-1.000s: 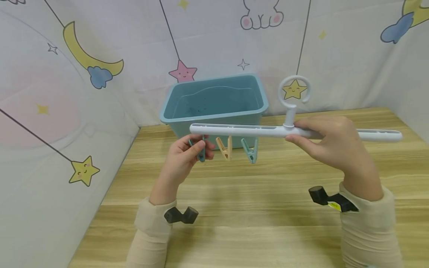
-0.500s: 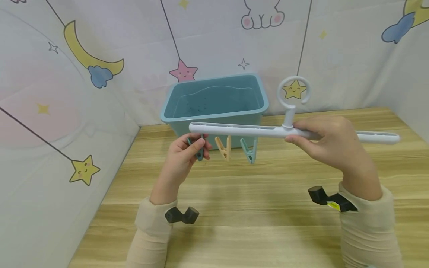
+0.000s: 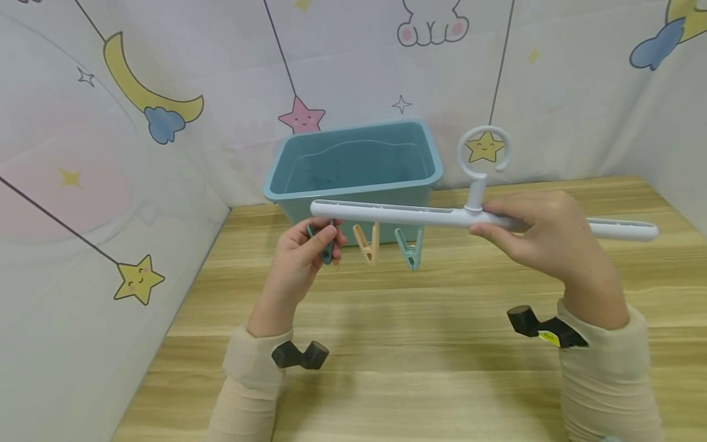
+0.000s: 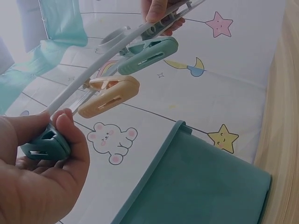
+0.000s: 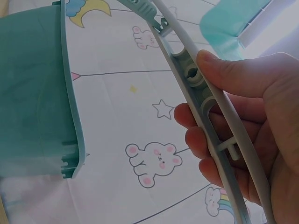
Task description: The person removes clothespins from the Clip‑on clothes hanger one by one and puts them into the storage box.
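A white plastic hanger bar (image 3: 392,213) with a round hook (image 3: 476,193) is held level above the table. My right hand (image 3: 547,233) grips it just right of the hook, thumb in front and fingers behind, as the right wrist view confirms. At the bar's left end, my left hand (image 3: 295,255) pinches a dark teal clothespin (image 4: 46,145) between thumb and fingers; it sits right under the bar, partly covered by the fingers. From the bar's left half hang a peach clothespin (image 3: 369,247) and a light teal clothespin (image 3: 409,250), untouched by either hand.
Behind the bar a blue-green plastic bin (image 3: 353,191) stands on the wood-grain table (image 3: 420,350), against a white cloth backdrop (image 3: 353,61) printed with stars and moons. The bar overlaps the bin's front in the head view. A small black device sits on each wrist.
The hanger's left end, its clothespins and my left hand have drifted very slightly left. Both hands keep the same hold throughout.
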